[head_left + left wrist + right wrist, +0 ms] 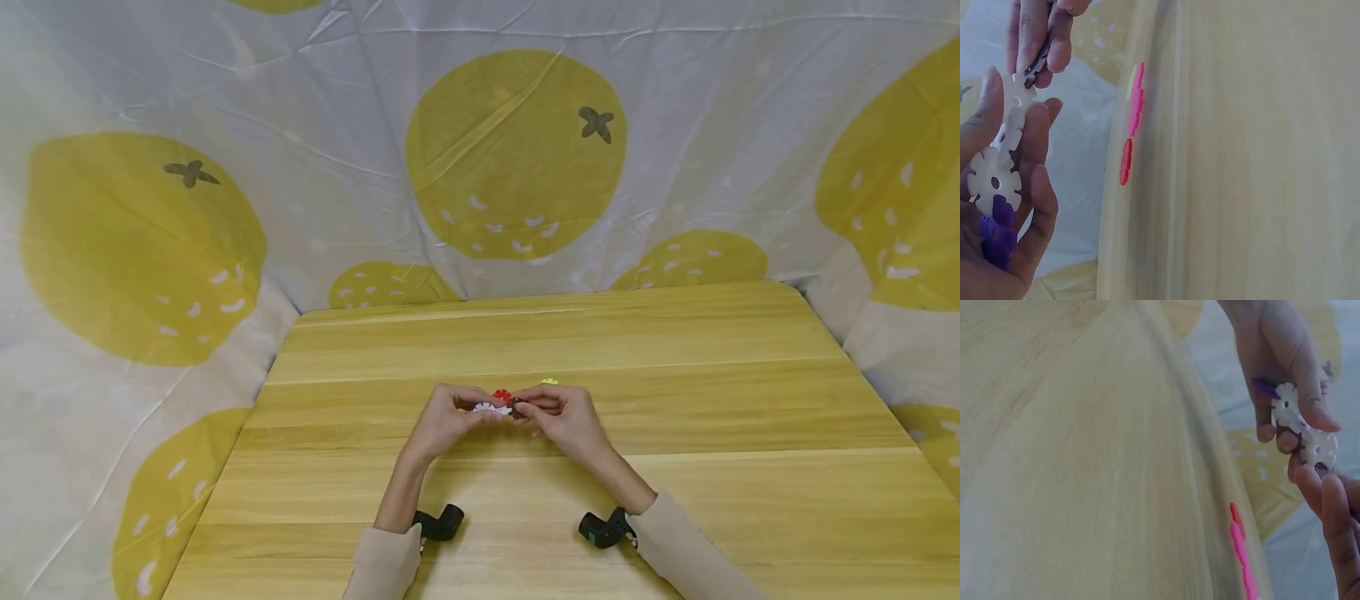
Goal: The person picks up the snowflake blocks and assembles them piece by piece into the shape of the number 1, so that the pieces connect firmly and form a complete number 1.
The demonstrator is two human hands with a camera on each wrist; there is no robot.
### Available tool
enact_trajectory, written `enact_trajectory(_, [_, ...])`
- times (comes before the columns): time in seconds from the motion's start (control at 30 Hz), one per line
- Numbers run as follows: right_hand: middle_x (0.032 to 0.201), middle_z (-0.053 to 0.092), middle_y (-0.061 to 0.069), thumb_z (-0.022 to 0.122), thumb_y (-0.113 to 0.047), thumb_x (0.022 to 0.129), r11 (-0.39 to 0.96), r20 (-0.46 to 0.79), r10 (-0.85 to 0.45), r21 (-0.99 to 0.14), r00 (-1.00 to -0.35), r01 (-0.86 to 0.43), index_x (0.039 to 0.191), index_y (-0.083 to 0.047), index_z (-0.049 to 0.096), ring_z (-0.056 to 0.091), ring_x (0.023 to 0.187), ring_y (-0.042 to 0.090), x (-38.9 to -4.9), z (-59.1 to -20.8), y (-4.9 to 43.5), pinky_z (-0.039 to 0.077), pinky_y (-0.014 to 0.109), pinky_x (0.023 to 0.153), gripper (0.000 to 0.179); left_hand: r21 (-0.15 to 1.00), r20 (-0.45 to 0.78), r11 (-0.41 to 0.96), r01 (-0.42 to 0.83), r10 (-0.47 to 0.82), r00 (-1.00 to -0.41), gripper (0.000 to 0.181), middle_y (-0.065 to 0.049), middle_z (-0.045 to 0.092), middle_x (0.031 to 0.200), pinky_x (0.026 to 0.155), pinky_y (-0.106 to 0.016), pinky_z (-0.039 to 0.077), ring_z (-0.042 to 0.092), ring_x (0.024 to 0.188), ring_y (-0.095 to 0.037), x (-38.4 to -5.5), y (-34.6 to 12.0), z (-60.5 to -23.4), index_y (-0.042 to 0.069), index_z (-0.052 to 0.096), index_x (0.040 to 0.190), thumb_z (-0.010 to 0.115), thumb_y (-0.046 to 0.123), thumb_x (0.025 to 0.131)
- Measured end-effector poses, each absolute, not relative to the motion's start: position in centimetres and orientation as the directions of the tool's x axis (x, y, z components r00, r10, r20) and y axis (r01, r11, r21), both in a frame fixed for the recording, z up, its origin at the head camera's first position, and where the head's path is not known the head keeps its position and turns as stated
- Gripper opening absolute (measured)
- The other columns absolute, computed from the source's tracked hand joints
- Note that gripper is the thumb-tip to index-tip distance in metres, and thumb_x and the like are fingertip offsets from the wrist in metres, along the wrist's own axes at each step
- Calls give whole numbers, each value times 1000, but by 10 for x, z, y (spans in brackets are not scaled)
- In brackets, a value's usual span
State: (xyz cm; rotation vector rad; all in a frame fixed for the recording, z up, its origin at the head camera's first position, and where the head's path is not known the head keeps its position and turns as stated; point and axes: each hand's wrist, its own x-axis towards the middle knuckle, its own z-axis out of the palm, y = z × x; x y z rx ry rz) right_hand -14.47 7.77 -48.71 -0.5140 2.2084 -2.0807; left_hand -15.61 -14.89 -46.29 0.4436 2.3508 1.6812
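Over the wooden table, my left hand (442,421) grips a short chain of interlocking plastic snowflake discs. Several white discs (994,182) are joined edge to edge, with purple discs (999,240) at the palm end. My right hand (566,421) pinches a dark disc (1037,65) between thumb and fingers, edge-on at the far white disc. In the right wrist view, the dark disc is mostly hidden behind the right fingertips (1335,494). Both hands meet in the head view, overlapping the small parts.
Beyond the hands on the wooden table (675,358) lie a red disc (502,395), pink discs (1137,103) and a yellow-green disc (550,381). Black wrist cameras (442,523) sit by both cuffs. A lemon-printed cloth (337,167) hangs behind the table.
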Motion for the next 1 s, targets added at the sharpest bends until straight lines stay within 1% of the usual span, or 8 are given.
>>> enact_trajectory(0.1, [98, 79, 21, 72, -5, 96, 12, 158, -302, -985, -940, -169, 111, 0, 76, 77, 83, 42, -146, -487, 79, 61, 44, 57, 17, 953, -15, 288, 96, 361, -933, 12, -14, 80, 103, 70, -24, 55, 68, 86, -14, -156, -148, -462, 5, 83, 99, 82, 11, 88])
enact_trajectory(0.27, [99, 79, 21, 72, -8, 97, 12, 141, -331, -988, -933, -154, 113, 2, 75, 78, 82, 37, -147, -487, 81, 62, 41, 57, 19, 954, -38, 291, 73, 360, -932, 11, -11, 80, 103, 69, -24, 54, 67, 84, -12, -155, -148, -463, 9, 84, 98, 83, 13, 88])
enact_trajectory(0.4, [99, 79, 21, 72, -9, 98, 11, 135, -339, -989, -931, -148, 115, 3, 74, 78, 83, 37, -146, -487, 81, 62, 41, 58, 22, 954, -35, 288, 81, 375, -926, 12, -12, 80, 103, 70, -27, 56, 66, 83, -13, -156, -150, -463, 8, 83, 99, 83, 13, 88])
enact_trajectory(0.57, [98, 80, 20, 71, -12, 98, 16, 115, -344, -992, -932, -128, 115, 1, 75, 77, 84, 42, -146, -483, 81, 62, 44, 59, 21, 954, -34, 287, 86, 388, -921, 14, -12, 80, 103, 72, -30, 57, 67, 83, -13, -156, -151, -463, 8, 83, 100, 83, 15, 88])
enact_trajectory(0.67, [94, 79, 23, 71, -11, 99, 16, 108, -350, -993, -930, -121, 115, 1, 74, 76, 81, 43, -147, -483, 82, 62, 47, 62, 21, 954, -42, 288, 82, 397, -917, 15, -12, 80, 104, 74, -33, 58, 69, 84, -12, -156, -152, -462, 8, 83, 102, 82, 16, 89])
enact_trajectory(0.73, [94, 78, 23, 69, -11, 100, 11, 108, -354, -993, -929, -119, 115, 1, 74, 77, 79, 39, -147, -483, 82, 63, 48, 66, 20, 953, -49, 291, 77, 401, -915, 16, -11, 80, 105, 75, -34, 58, 69, 84, -12, -156, -152, -462, 8, 82, 104, 82, 17, 90])
enact_trajectory(0.9, [97, 78, 23, 67, -9, 101, 4, 117, -353, -992, -928, -126, 114, 1, 73, 77, 78, 36, -148, -485, 82, 63, 51, 71, 18, 953, -61, 296, 71, 415, -908, 18, -10, 80, 107, 79, -37, 59, 73, 89, -22, -156, -153, -462, 9, 81, 107, 80, 17, 91])
enact_trajectory(1.0, [94, 78, 22, 68, -10, 101, 25, 122, -351, -990, -928, -139, 113, 0, 74, 76, 76, 40, -149, -486, 82, 62, 53, 70, 17, 954, -59, 292, 75, 427, -902, 18, -13, 79, 109, 81, -37, 59, 75, 92, -27, -156, -153, -462, 7, 81, 108, 79, 16, 92])
